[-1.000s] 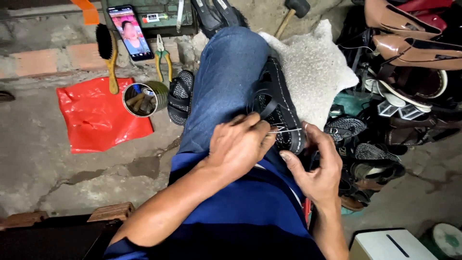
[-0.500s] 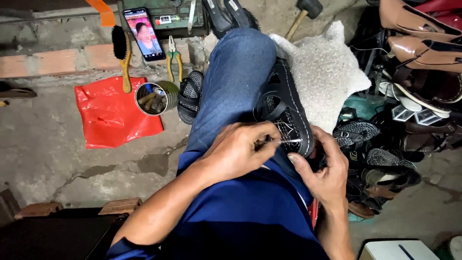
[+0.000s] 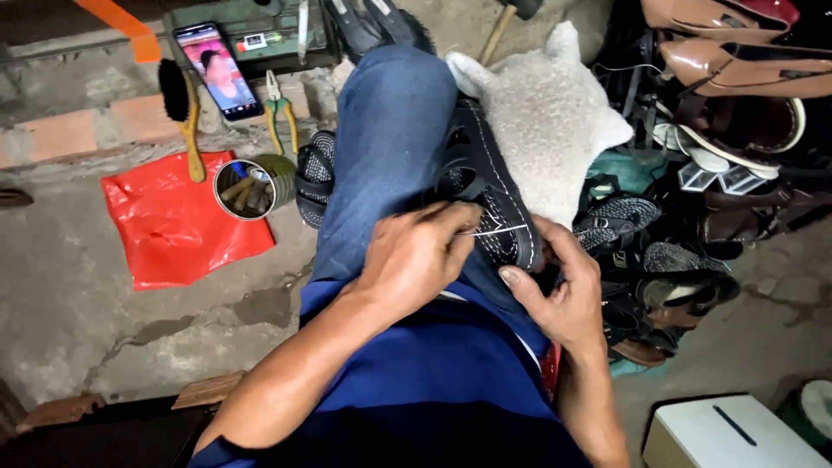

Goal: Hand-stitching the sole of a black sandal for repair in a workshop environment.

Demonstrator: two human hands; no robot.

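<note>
A black sandal with white stitching along its sole rests on my thigh, which is clad in blue jeans. My left hand pinches a thin needle with white thread at the sandal's near end. My right hand cups the sandal's heel from the right, with its thumb against the sole edge.
On the concrete floor to the left lie a red plastic sheet, a tin of tools, a brush, pliers and a lit phone. A grey cloth and a pile of shoes sit right. A white box stands near right.
My left hand has shifted slightly along the sandal's near end, and a short length of white thread now shows between my hands. The view has tilted a little.
</note>
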